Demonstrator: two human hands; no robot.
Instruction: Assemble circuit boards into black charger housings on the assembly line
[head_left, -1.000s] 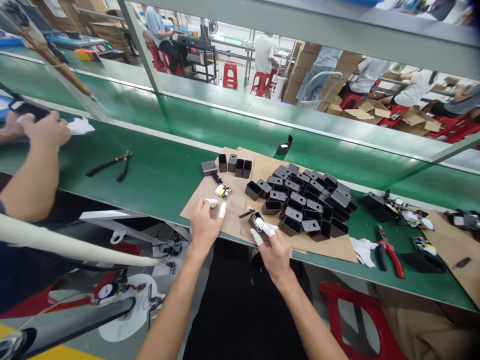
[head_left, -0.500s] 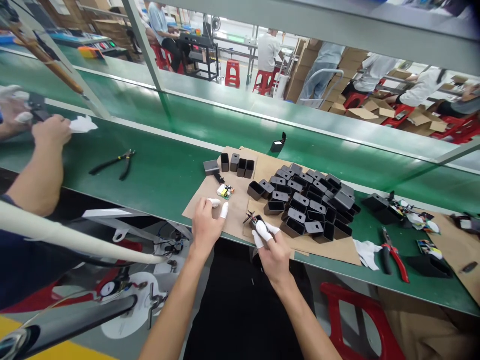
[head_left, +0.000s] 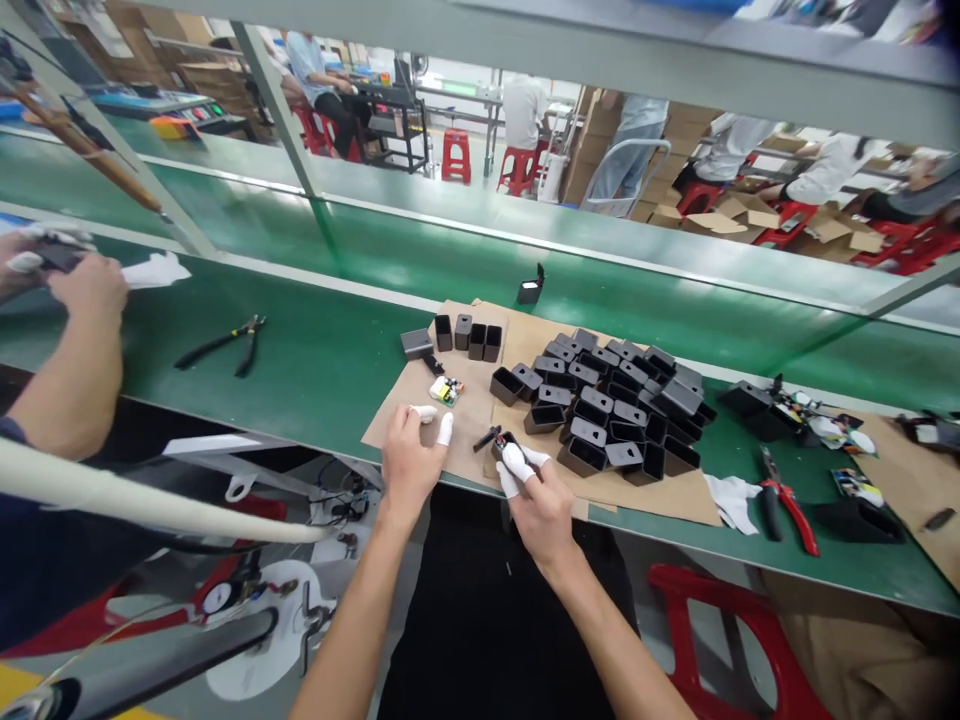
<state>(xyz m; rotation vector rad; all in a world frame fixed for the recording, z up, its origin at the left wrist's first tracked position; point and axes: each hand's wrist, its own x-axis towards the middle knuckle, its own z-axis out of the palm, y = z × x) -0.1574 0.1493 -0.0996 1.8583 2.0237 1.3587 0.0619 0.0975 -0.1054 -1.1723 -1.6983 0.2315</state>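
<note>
My left hand (head_left: 412, 455) hovers at the near edge of the cardboard sheet (head_left: 394, 425), thumb and index finger apart, with white covers on the fingertips and nothing between them. Just beyond it lies a small circuit board (head_left: 446, 390) with white and yellow parts. My right hand (head_left: 541, 505), its fingertips also covered in white, is closed round a small black plastic case (head_left: 498, 447). A dark piece sticks out at the case's left end; the fingers hide most of the rest. Many open black cases (head_left: 600, 405) stand packed together to the right.
Several more black cases (head_left: 477, 341) stand behind the board. Pliers (head_left: 225, 345) lie on the green bench at left, near a co-worker's hands (head_left: 82, 270). Red-handled pliers (head_left: 787, 505) and a white cloth (head_left: 733, 502) lie at right. One lidded case (head_left: 529, 291) stands farther back.
My head view has shifted slightly. My left hand stays open near the board, and my right hand still holds the black case, with little visible movement.
</note>
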